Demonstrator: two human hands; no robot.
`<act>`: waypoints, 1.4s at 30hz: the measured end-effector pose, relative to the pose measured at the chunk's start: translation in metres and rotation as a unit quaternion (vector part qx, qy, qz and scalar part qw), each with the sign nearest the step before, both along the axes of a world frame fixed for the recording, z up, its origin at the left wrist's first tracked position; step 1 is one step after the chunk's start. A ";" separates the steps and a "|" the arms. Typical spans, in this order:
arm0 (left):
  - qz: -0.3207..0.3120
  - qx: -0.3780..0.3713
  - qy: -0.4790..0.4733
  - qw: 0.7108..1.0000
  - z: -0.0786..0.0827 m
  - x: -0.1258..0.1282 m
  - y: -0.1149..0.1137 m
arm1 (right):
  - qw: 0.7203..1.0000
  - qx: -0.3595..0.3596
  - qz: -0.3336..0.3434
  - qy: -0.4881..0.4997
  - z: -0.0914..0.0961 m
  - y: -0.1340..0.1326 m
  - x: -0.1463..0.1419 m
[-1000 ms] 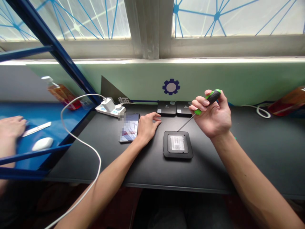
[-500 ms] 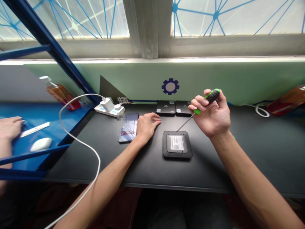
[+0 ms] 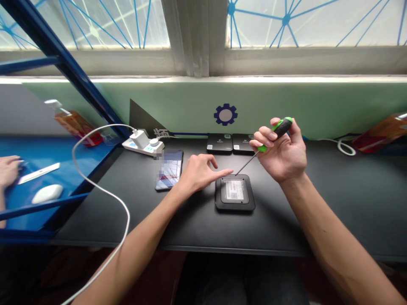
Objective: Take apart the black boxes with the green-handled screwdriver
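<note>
From the camera on my head, my right hand [image 3: 282,156] is raised above the black table [image 3: 318,220] with its fingers curled tight round the green-and-black handle of a screwdriver [image 3: 281,126]. The thumb lies along the handle's far side. The thin shaft slants down and to the left from those fingers, and its tip sits at the far left corner of the square black device [image 3: 234,194], which lies flat on the table below and a little left of that hand, label side up. My left hand [image 3: 197,173] rests low on the table just left of the device, holding nothing. Its index finger is stretched out to the right, with the fingertip just beside the screwdriver's tip at that same corner, and the other fingers are loosely bent and slightly apart. I cannot tell whether the fingertip touches the device. Directly left of my left hand's knuckles lies a phone [image 3: 169,169], screen up. Beyond the fingers of both hands, against the wall, two small black boxes [image 3: 230,143] sit side by side. Further left of my left hand a white power strip [image 3: 143,145] holds a charger, whose white cable [image 3: 95,186] loops down off the table's edge. Well to the left, on a blue surface, another person's hand [image 3: 8,169] lies near a white mouse [image 3: 47,193].
</note>
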State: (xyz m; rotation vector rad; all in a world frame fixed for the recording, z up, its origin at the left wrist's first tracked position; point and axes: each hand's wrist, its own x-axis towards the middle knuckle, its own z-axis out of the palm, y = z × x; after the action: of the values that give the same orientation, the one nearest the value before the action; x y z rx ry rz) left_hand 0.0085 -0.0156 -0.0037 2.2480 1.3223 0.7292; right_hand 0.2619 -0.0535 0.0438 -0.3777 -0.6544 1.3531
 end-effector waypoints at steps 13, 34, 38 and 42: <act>-0.143 -0.048 -0.050 0.987 -0.010 0.015 -0.009 | 0.993 0.006 0.030 -0.113 0.005 -0.013 -0.032; -0.196 -0.099 -0.141 0.965 -0.024 0.020 -0.008 | 0.958 0.119 0.020 -0.258 -0.013 -0.008 -0.032; -0.205 -0.117 -0.165 0.958 -0.022 0.021 -0.010 | 0.959 0.107 0.017 -0.263 -0.008 -0.007 -0.031; -0.206 -0.139 -0.180 0.952 -0.023 0.021 -0.010 | 0.963 0.108 0.019 -0.244 -0.008 -0.008 -0.030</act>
State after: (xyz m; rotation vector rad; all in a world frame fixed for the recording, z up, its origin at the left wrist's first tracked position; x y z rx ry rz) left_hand 0.0294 -0.0252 -0.0267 1.9522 0.7020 0.7045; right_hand 0.2316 -0.0610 0.0358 -0.5295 -1.2142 1.2132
